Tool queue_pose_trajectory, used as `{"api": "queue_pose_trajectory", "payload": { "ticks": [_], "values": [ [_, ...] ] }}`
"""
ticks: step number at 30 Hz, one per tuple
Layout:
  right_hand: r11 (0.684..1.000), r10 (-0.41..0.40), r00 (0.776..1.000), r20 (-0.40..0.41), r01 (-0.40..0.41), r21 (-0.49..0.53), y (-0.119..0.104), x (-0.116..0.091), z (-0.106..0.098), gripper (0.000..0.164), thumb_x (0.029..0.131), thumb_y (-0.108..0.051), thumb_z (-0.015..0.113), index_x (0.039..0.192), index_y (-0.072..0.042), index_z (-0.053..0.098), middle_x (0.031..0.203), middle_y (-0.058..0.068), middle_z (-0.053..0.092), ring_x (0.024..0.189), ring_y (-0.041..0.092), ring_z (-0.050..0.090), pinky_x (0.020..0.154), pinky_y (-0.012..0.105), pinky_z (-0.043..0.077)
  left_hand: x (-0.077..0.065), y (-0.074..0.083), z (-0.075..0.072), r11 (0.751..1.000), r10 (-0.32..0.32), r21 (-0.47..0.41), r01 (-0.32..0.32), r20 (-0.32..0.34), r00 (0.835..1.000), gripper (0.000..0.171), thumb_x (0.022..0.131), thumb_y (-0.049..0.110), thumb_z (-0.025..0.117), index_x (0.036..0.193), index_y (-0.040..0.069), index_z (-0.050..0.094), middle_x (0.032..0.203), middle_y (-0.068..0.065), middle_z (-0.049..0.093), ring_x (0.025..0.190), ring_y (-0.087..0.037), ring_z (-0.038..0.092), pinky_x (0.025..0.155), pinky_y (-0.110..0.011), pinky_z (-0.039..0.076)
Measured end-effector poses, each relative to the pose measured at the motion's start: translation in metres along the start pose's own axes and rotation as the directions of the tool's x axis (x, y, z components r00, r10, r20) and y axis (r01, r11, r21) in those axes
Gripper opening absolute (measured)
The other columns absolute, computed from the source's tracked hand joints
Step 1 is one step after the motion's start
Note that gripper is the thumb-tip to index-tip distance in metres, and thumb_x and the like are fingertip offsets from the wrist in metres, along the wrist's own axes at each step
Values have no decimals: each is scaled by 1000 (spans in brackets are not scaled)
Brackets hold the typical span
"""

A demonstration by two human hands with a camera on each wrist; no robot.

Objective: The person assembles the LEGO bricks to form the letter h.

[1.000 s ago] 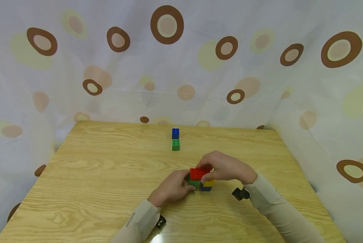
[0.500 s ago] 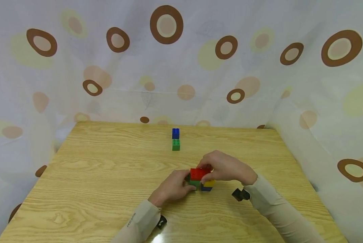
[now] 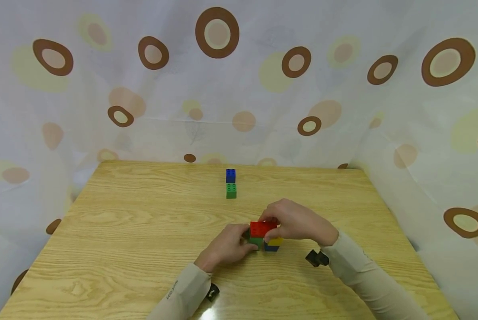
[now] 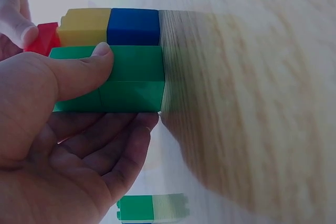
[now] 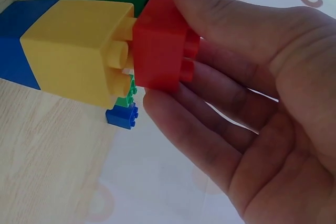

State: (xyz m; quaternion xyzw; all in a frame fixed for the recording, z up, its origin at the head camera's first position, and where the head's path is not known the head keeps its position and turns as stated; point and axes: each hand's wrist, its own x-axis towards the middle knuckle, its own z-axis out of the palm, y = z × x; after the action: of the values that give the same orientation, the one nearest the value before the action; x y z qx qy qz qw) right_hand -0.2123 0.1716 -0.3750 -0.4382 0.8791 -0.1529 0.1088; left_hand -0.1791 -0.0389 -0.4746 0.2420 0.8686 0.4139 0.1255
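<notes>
Head view: nothing I can see shifts from a second ago — the red brick (image 5: pixel 157 45) likely isn't seated.
Left hand (image 3: pixel 227 245): grips the green stack (image 4: pixel 131 64), thumb on its side.
Right hand (image 3: pixel 296 222): pinches the red brick atop the green stack, reaching over the yellow brick (image 5: pixel 76 51) on its blue brick (image 4: pixel 134 26).
Gap: yellow studs (image 5: pixel 116 54) show beneath red.
Obstruction: right fingers hide part of red.
Farther back: a lone green brick (image 3: pixel 231 191), another blue one (image 3: pixel 230 176) behind — both out of the way.

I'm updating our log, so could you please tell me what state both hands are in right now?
Left hand: closed, gripping the green bricks.
Right hand: closed, holding the red brick.
</notes>
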Motion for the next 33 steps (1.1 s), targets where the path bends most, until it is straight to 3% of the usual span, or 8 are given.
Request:
{"api": "queue_pose_trajectory", "payload": {
  "ticks": [7,24,33],
  "values": [
    [1000,0,1000,-7,0,11,4,1,1,28,81,-27,87,100,-10,76,92,-3,73,74,4,61,69,22,53,1,-2,0,1000,-5,2,5,5,1000,28,94,22,75,119,11,67,109,2,72,88,-4,62,85,-24,52],
    [1000,18,1000,8,-18,-4,3,5,2,24,81,-27,87,96,-13,76,90,-6,71,73,5,61,69,23,53,2,-5,0,1000,16,-5,-16,-5,1000,27,93,18,75,119,11,68,111,1,73,96,-8,66,89,-26,53],
    [996,78,995,-60,-79,-29,-3,1,8,24,78,-27,89,92,-13,77,88,-6,72,70,6,58,67,25,51,4,-4,0,1000,13,-3,-13,6,1000,27,93,18,75,119,10,68,113,0,73,98,-9,66,90,-27,53]
  ]
}}
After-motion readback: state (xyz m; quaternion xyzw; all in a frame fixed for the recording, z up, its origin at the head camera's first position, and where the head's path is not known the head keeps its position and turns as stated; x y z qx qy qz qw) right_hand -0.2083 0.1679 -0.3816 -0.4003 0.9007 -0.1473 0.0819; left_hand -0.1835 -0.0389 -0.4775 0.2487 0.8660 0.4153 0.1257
